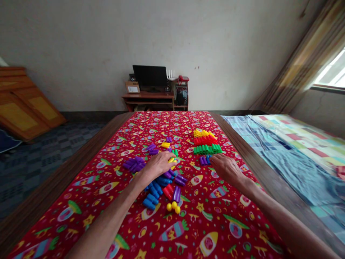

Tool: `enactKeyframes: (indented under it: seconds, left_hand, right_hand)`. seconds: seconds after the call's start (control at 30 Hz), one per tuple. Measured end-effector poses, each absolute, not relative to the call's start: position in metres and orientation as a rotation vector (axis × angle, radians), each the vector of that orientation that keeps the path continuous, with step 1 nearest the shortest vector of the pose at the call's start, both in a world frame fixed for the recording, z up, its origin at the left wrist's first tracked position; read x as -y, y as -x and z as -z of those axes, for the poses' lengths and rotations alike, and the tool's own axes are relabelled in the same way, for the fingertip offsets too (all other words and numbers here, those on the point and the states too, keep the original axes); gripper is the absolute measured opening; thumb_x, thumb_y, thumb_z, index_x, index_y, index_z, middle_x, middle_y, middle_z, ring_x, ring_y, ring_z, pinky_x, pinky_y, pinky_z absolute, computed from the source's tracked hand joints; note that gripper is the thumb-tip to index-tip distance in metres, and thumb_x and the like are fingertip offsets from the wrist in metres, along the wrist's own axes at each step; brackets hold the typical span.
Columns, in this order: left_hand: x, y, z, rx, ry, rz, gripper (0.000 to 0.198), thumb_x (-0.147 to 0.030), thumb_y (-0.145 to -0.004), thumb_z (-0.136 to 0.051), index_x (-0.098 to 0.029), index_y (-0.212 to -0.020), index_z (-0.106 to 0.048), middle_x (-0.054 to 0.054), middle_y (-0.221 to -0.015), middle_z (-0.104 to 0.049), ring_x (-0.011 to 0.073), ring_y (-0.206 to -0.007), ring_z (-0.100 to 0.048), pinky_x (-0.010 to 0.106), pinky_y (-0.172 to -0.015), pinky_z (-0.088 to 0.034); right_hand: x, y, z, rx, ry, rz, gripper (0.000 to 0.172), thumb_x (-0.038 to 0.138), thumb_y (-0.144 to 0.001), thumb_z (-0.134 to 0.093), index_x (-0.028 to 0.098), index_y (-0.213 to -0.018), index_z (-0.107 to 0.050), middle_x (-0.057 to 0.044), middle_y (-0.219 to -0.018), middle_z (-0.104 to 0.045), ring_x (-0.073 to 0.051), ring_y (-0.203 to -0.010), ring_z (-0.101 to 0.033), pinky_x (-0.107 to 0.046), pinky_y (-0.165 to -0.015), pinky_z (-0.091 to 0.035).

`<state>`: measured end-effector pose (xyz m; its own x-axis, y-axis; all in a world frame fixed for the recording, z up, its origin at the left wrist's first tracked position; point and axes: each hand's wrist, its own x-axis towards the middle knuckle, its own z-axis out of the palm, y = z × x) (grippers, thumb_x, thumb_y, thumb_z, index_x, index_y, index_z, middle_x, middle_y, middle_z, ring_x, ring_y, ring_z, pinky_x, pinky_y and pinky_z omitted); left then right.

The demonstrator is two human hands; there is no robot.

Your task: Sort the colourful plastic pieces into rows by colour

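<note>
On a red patterned cloth, my left hand (159,163) reaches over a loose pile of plastic pieces, its fingertips at a yellow piece (171,160); whether they grip it is unclear. Blue pieces (153,198), purple pieces (134,164) and a red piece (168,191) lie around and below that wrist. My right hand (225,165) is at the right, fingertips touching or just beside a blue piece (208,160) next to purple ones (202,160). Beyond it are rows of green (207,149), red (203,140) and yellow pieces (201,133).
Yellow balls (174,205) sit near the pile's front. The table's wooden edge (242,151) shows beside the cloth (172,124). A bed (293,158) stands at the right, a cabinet (27,104) at the left, and a desk (151,95) with a monitor (150,77) against the wall.
</note>
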<state>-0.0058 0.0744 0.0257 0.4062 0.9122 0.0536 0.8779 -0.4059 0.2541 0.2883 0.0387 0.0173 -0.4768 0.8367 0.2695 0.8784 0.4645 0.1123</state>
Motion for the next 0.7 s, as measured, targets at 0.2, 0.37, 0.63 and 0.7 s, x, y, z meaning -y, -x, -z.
enactKeyframes:
  seconds: [0.2, 0.37, 0.63, 0.7]
  left_hand:
    - [-0.087, 0.017, -0.014, -1.623, -2.488, -0.325, 0.03, -0.032, -0.084, -0.063, -0.02, -0.11, -0.07, 0.009, -0.104, -0.071, 0.0222, -0.095, -0.067, 0.027, -0.081, -0.048]
    - [-0.089, 0.018, -0.011, -1.617, -2.492, -0.307, 0.029, -0.032, -0.084, -0.062, -0.021, -0.109, -0.07, 0.008, -0.1, -0.072, 0.0224, -0.093, -0.068, 0.027, -0.079, -0.048]
    - [-0.085, 0.018, -0.015, -1.604, -2.496, -0.279, 0.03, -0.035, -0.09, -0.053, -0.02, -0.111, -0.069, 0.01, -0.103, -0.073, 0.0234, -0.096, -0.068, 0.028, -0.081, -0.047]
    - [-0.084, 0.018, -0.015, -1.605, -2.494, -0.266, 0.03, -0.034, -0.09, -0.052, -0.02, -0.111, -0.069, 0.01, -0.105, -0.073, 0.0234, -0.097, -0.068, 0.028, -0.082, -0.047]
  right_hand:
    - [-0.027, -0.249, -0.019, 2.54, 1.29, 0.268, 0.026, 0.014, -0.094, -0.042, 0.016, -0.078, -0.062, -0.003, -0.068, -0.064, -0.011, -0.059, -0.05, -0.026, -0.053, -0.023]
    - [-0.018, -0.248, -0.009, 2.564, 1.287, 0.265, 0.025, 0.015, -0.094, -0.044, 0.017, -0.079, -0.064, -0.003, -0.066, -0.064, -0.013, -0.059, -0.054, -0.026, -0.052, -0.026]
    - [-0.04, -0.314, -0.012, 2.393, 1.229, 0.045, 0.026, 0.023, -0.095, -0.047, 0.018, -0.113, -0.064, -0.014, -0.113, -0.068, -0.023, -0.102, -0.064, -0.035, -0.084, -0.052]
    - [-0.046, -0.317, -0.008, 2.423, 1.136, -0.028, 0.029, 0.023, -0.094, -0.049, 0.018, -0.12, -0.062, -0.015, -0.118, -0.066, -0.025, -0.109, -0.062, -0.04, -0.09, -0.052]
